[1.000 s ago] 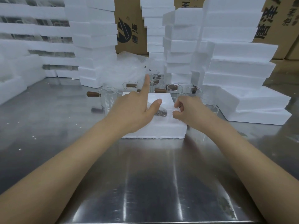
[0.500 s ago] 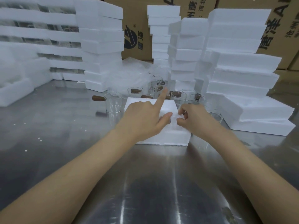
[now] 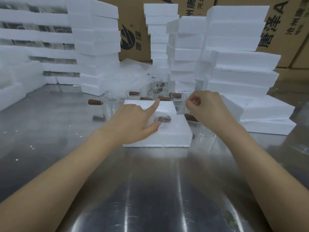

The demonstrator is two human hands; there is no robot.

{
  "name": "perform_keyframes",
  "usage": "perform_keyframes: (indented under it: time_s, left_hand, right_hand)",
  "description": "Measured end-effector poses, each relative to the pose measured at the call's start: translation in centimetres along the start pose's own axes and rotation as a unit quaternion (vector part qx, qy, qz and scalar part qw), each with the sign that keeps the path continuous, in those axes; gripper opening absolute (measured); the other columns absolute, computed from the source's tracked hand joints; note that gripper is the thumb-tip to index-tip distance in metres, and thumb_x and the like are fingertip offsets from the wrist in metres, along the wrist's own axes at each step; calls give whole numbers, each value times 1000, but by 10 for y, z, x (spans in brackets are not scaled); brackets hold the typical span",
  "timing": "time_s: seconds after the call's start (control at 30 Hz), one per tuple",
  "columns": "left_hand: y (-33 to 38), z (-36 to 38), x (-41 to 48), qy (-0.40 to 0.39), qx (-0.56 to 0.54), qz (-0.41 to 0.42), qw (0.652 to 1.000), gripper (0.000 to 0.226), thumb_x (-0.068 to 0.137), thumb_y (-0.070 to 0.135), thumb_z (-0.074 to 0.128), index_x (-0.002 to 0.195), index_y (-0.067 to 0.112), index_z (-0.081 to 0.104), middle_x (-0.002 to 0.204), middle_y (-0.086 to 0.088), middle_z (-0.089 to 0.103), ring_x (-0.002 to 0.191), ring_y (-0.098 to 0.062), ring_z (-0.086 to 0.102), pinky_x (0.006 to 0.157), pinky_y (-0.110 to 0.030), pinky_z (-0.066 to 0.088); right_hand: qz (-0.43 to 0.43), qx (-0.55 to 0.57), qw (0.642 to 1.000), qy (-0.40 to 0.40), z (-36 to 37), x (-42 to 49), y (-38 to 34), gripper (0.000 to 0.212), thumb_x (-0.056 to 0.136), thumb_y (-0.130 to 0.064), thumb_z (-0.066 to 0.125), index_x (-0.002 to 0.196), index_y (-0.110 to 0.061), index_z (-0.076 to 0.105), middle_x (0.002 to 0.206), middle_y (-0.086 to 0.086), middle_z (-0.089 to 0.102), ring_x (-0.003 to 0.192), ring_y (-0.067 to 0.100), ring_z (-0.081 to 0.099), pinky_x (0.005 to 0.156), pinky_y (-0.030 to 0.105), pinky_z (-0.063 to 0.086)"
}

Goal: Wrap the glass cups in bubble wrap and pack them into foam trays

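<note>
At frame centre the left hand (image 3: 132, 121), forefinger out, presses a bubble-wrapped, brittle, slippery glass cup (image 3: 160, 118) into the light foam tray (image 3: 167, 136); the right hand (image 3: 207, 109) hovers loosely curled, apparently empty.

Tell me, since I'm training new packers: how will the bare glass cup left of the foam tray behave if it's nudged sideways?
The glass cup looks thin-walled and clear, so probably fragile. It stands upright on smooth steel table, so it would likely slide easily. Its wooden handle juts out one side, so it may pivot or tip that way.
</note>
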State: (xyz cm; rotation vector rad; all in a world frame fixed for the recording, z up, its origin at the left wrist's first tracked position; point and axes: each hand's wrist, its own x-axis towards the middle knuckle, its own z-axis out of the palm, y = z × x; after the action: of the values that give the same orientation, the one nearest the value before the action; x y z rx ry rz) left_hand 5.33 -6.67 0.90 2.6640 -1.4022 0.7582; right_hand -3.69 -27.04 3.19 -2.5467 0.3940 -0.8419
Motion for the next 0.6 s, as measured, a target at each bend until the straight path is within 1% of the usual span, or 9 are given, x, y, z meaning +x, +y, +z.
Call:
perform_keyframes:
  time_s: [0.07,0.13,0.2,0.27,0.37,0.4,0.47,0.53,0.6]
  left_hand:
    - [2,2,0,2,2,4,1000,73,91,60,21,154,26,8,56,7,43,62,-19,41,58,-32,34]
    - [2,4,0,6,-45,-1,999,74,89,61,18,154,30,8,61,4,53,67,-20,49,62,-33,42]
    - [1,4,0,41,-93,-1,995,69,91,61,18,153,31,14,79,2,67,81,-23,58,72,-36,48]
    - [2,5,-1,92,-108,8,990,65,93,59,23,150,29,27,90,5,70,89,-25,59,78,-34,44]
    - [9,8,-2,84,-85,0,993,62,93,59,32,145,27,38,81,1,65,89,-29,58,71,-33,36]
    - [11,10,-1,68,-71,-9,995,64,92,61,31,146,28,37,78,0,63,89,-30,58,68,-33,34]
    - [13,11,1,47,-47,-19,998,75,86,68,17,149,30,30,70,3,53,87,-27,59,62,-32,30]
    - [14,10,4,32,-32,-18,999,89,76,73,1,152,30,22,65,7,45,81,-24,57,59,-31,29]
    - [12,10,6,16,-29,-14,999,92,73,72,-4,153,31,14,63,9,40,74,-20,49,58,-32,27]
  right_hand:
    - [13,17,999,33,-5,0,0,17,85,-23,51,74,-22,64,68,-7,64,73,21,63,65,34,53]
    - [22,23,997,66,-8,1,2,17,85,-26,51,75,-24,64,69,-11,63,75,18,61,62,31,48]
    - [9,10,990,139,-13,4,6,15,85,-26,51,83,-24,66,77,-13,62,80,15,58,64,28,39]
    - [-32,-16,974,224,-22,10,16,20,86,-23,50,99,-25,65,94,-10,58,95,17,54,69,29,36]
    - [-53,-65,954,287,-39,23,36,38,85,-13,50,121,-16,59,124,7,51,119,24,44,80,34,41]
    - [-52,-85,954,283,-45,30,42,43,85,-11,51,128,-14,54,132,11,47,126,27,39,90,38,40]
    - [-44,-111,963,243,-58,48,53,51,89,-13,52,139,-12,45,143,13,40,137,31,29,107,43,29]
    - [-26,-118,972,203,-68,65,63,54,91,-16,53,143,-14,39,148,9,37,144,30,18,115,47,15]
    - [5,-106,980,167,-70,75,71,51,92,-16,51,142,-16,41,151,3,34,147,27,6,117,52,0]
